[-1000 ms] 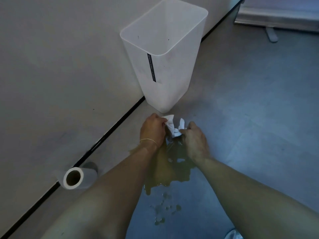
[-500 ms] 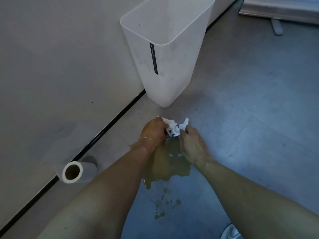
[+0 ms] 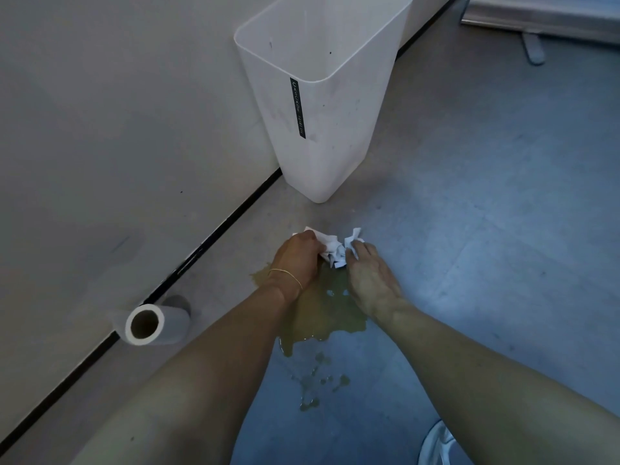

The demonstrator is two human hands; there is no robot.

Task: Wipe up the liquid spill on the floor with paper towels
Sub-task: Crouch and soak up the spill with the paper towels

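At frame centre, a crumpled white paper towel (image 3: 336,251) is gripped by the left hand (image 3: 297,260) and right hand (image 3: 369,276), at the glossy yellowish spill's (image 3: 322,317) upper edge on the smooth grey floor (image 3: 486,229). A translucent rectangular bin (image 3: 322,105) stands above; a cylindrical roll (image 3: 154,324) lies lower left.

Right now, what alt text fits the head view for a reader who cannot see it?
Both hands, left hand and right hand, press a crumpled paper towel onto the far edge of a yellowish spill on the grey floor. A white bin stands beyond; a paper towel roll lies left, by the wall.
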